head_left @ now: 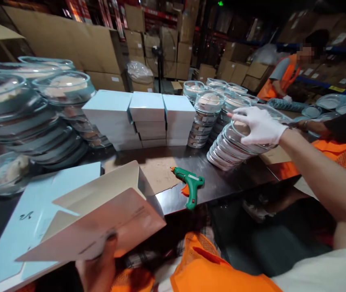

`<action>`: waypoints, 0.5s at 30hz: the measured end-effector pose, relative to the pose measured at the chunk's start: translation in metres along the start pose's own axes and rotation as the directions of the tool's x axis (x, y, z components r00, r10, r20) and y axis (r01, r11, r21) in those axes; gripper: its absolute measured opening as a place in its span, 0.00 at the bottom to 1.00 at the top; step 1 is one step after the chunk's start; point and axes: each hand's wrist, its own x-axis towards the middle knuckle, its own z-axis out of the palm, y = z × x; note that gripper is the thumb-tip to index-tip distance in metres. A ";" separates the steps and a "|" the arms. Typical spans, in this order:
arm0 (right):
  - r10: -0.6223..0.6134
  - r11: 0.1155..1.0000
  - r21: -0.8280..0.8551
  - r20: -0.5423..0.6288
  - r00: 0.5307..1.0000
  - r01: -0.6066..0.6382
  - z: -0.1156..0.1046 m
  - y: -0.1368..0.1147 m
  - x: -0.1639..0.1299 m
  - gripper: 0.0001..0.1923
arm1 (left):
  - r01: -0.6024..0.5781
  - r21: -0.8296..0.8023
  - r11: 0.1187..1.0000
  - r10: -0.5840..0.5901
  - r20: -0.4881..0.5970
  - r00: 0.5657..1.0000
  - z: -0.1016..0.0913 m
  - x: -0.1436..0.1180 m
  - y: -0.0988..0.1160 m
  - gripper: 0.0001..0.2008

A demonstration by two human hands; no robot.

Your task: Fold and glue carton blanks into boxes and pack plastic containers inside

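My left hand (100,263), bare, grips the near edge of an open, unfolded cardboard box (100,215) at the lower left; its flaps stand up, pale inside. My right hand (260,125), in a white glove, rests fingers spread on the top clear round dish (254,140) of a leaning stack of dishes (224,154) at the right of the dark table (221,182). A green glue gun (191,184) lies on the table between the two hands.
Three stacks of light blue boxes (144,117) stand mid-table. Tall piles of clear lidded dishes (33,113) fill the left, more dishes (206,109) sit behind. Flat blue box sheets (17,219) lie lower left. A person in an orange vest (285,75) works far right among cartons.
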 end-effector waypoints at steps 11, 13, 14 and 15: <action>0.199 0.781 0.601 0.019 0.980 -0.170 0.009 0.022 0.032 0.45 | 0.060 -0.088 0.994 -0.055 0.056 0.997 0.013 -0.018 0.009 0.22; 0.311 0.667 0.702 0.041 0.950 -0.249 0.008 0.023 0.034 0.44 | 0.086 -0.106 0.991 -0.081 0.046 0.996 0.013 -0.020 0.008 0.22; 0.352 0.618 0.741 0.040 0.935 -0.265 0.007 0.024 0.034 0.44 | 0.081 -0.123 0.989 -0.077 0.041 0.996 0.013 -0.021 0.008 0.22; 0.383 0.580 0.770 0.032 0.923 -0.267 0.007 0.027 0.034 0.43 | 0.068 -0.139 0.988 -0.065 0.030 0.997 0.012 -0.022 0.007 0.22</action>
